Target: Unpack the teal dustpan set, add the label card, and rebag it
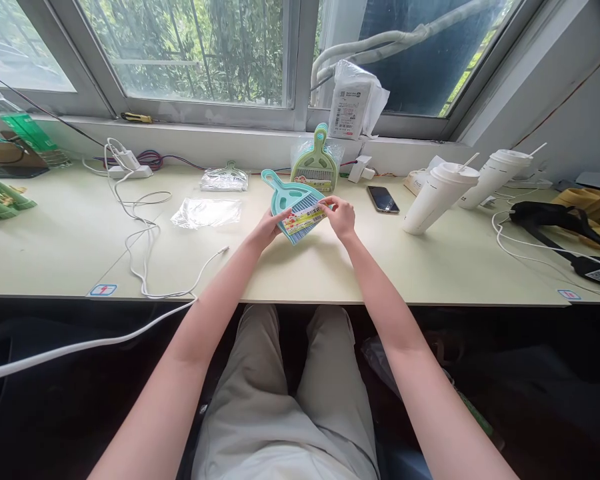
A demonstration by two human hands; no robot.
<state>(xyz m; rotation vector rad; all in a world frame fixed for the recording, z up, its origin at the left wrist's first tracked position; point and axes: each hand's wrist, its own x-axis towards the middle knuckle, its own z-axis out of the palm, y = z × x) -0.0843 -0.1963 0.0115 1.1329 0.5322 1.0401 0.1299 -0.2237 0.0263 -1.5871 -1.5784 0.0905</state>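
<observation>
A small teal dustpan and brush set point(280, 195) with a printed label point(304, 218) across it is held tilted above the desk. My left hand point(269, 227) grips its lower left edge, thumb on the front by the label. At the label's right end, the fingers of my right hand point(339, 216) are pinched together on its edge. Behind them a green dustpan set point(317, 163) in clear wrap stands against the wall. To the left lie a clear bag point(209, 213) and a wrapped packet point(225, 179).
White cables point(145, 267) run across the desk point(300, 280) on the left. A phone point(383, 199) and two white cups with straws point(440, 197) are on the right, with black straps point(555, 223) beyond. Green bundles point(3, 198) sit at far left.
</observation>
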